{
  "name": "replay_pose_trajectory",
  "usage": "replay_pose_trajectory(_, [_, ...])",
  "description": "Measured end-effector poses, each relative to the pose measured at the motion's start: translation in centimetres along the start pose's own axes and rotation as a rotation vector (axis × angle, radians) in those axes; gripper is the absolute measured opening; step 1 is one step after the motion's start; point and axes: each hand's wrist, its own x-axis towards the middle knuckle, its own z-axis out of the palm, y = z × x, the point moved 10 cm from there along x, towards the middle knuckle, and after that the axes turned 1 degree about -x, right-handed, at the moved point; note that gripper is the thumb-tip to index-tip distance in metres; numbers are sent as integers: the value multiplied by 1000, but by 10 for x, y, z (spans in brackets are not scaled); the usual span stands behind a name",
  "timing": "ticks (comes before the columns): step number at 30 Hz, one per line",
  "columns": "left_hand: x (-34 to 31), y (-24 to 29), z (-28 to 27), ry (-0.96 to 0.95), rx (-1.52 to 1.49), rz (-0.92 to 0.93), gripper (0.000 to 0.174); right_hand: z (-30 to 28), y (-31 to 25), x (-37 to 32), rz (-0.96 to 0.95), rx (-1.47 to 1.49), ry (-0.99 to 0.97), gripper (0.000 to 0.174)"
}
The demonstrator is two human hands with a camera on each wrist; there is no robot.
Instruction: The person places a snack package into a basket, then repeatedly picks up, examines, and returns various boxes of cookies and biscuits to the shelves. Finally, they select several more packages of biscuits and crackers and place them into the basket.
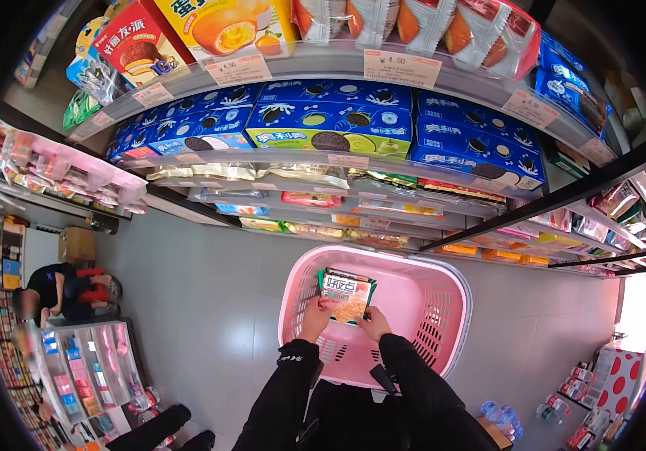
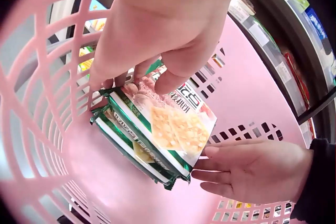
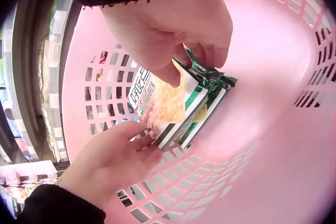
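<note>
Two flat green-and-white packs of biscuits (image 1: 348, 298) lie stacked inside a pink plastic basket (image 1: 443, 301). Pale square biscuits are printed on the upper pack, and in the left wrist view the lower pack (image 2: 123, 142) shows beneath it. My left hand (image 1: 314, 320) grips the stack at one end, its thumb on the printed face. At the opposite end my right hand (image 1: 374, 325) holds it, with the thumb on top and the fingers round the crimped wrapper edge (image 3: 212, 79). Parts of the fingers are hidden by the packs.
Ahead stands a shelf rack with blue cookie boxes (image 1: 330, 120) and wrapped cakes (image 1: 420, 26). A person (image 1: 60, 289) sits low at the left, by a display stand (image 1: 86, 368). Bottles (image 1: 499, 417) stand at the lower right. Grey floor (image 1: 195, 293) surrounds the basket.
</note>
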Motion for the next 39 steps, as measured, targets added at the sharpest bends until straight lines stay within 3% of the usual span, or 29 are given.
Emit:
replay_pose_trajectory(4, [-4,5,-8,36,-92,-26,20,-14,-11,-9,7,29,72,30])
replay_pose_trajectory(6, [-9,9,-13,29,-179,-3,20,-20,-10,-15,26,277,67,24])
replay_pose_trajectory(12, [-58,89,-22,-210,-567,44,21,-74,-61,-59,-141,538,-5,21])
replay_pose_trajectory(14, [-78,112,-29,-139,-602,89,21,-113,-81,-80,-152,545,68,22])
replay_pose_trajectory(16, [-102,137,-22,-188,-842,20,27,-130,-108,-114,-284,560,-54,23])
replay_pose_trajectory(21, [-152,231,-6,-206,-858,175,32,-202,-119,-171,-434,700,-63,22])
replay_pose_trajectory(26, [-171,313,46,-403,-866,292,39,-293,-111,-221,-435,832,45,24])
replay_pose_trajectory(28, [-175,347,73,-493,-800,256,41,-337,-109,-238,-470,812,164,25])
replay_pose_trajectory(32, [-174,417,119,-619,-763,420,42,-413,-115,-256,-559,801,315,25])
replay_pose_trajectory(33, [-177,431,129,-663,-843,313,41,-429,-115,-258,-560,766,355,22])
replay_pose_trajectory(39, [-167,488,174,-707,-1065,278,36,-496,-126,-244,-610,794,344,30])
